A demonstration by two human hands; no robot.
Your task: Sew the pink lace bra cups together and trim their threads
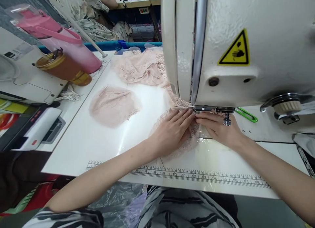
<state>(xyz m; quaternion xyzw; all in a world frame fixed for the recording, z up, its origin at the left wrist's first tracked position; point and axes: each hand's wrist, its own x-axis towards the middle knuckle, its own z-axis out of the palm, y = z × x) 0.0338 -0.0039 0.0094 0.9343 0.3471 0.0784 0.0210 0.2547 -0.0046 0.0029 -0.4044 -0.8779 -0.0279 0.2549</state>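
Observation:
Pink lace fabric [189,146] lies under the needle area of a white sewing machine [228,83]. My left hand [173,131] rests flat on this fabric, fingers stretched out towards the presser foot [193,108]. Just right of the foot, my right hand [220,126] has its fingertips closed at the fabric's edge; the machine's head partly covers its fingers. Behind the machine's needle end, the lace runs back into a crumpled pink heap [142,67]. A separate rounded piece of sheer pink fabric [114,106] lies to the left on the white table.
A printed ruler [189,174] runs along the table's front edge [152,185]. Green thread snips [246,114] lie right of the needle. At left stand a pink bottle [66,46] and a brown drink cup [62,69]. Another person's arm [109,1] shows at the back.

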